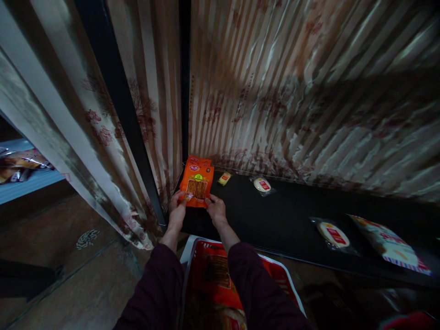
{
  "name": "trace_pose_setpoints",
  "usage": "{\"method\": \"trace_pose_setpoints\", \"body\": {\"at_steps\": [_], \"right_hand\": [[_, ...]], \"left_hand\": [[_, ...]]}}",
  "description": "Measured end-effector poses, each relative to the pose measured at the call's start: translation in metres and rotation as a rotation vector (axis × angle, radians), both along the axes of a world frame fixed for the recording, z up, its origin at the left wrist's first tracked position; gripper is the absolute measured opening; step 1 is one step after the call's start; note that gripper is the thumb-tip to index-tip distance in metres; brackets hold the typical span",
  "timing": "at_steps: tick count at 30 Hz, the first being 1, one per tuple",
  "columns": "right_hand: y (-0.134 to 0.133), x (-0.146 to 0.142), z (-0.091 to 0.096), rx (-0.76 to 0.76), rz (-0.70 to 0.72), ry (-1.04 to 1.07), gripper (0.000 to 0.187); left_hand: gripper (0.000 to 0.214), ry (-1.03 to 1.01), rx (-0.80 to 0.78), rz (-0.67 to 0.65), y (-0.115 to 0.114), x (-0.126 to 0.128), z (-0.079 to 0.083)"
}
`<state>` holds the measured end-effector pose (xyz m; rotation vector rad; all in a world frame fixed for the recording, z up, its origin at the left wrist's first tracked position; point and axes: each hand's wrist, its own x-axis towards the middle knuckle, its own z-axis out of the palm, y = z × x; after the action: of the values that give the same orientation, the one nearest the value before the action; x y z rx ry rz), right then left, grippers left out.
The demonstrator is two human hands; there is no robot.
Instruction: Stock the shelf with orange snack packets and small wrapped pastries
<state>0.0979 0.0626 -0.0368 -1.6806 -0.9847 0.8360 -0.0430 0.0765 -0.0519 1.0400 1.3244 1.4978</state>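
Observation:
An orange snack packet point(196, 183) with a window showing brown sticks lies at the left end of the black shelf point(247, 220), over at least one similar packet whose top edge peeks out behind. Its lower left corner is pinched by my left hand point(177, 212). At the lower right corner, the fingers of my right hand point(217, 211) are closed on the same packet. Just right of it sits a small yellow packet point(224, 178). Below my forearms stands a red basket point(282, 275) with a white rim, containing another orange packet point(218, 270) and other packaged goods.
Farther right on the shelf are a round wrapped item point(262, 184), a second one point(332, 234) and a large white bag point(388, 243). A black post point(127, 101) rises at the left. Printed curtains point(275, 91) hang behind. Bagged goods point(24, 160) lie on another shelf, far left.

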Motion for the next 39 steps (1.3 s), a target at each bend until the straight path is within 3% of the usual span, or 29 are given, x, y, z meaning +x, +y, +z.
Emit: {"method": "trace_pose_setpoints", "body": {"at_steps": [12, 24, 31, 35, 39], "right_hand": [[0.016, -0.004, 0.004, -0.051, -0.023, -0.054, 0.036], [0.028, -0.006, 0.009, -0.129, -0.012, -0.135, 0.034], [0.029, -0.006, 0.011, -0.118, 0.029, -0.265, 0.026], [0.031, -0.006, 0.011, -0.117, 0.022, -0.349, 0.037], [0.030, -0.007, 0.016, -0.139, 0.036, -0.433, 0.043]], "left_hand": [[0.032, 0.016, -0.034, -0.032, 0.013, -0.002, -0.004], [0.031, 0.177, -0.149, 0.014, 0.011, -0.005, 0.008], [0.032, 0.445, 0.022, 0.018, 0.010, -0.002, 0.008], [0.037, 0.616, 0.149, -0.067, 0.009, 0.004, 0.005], [0.039, 0.744, 0.138, -0.135, 0.009, 0.009, 0.004]]}}
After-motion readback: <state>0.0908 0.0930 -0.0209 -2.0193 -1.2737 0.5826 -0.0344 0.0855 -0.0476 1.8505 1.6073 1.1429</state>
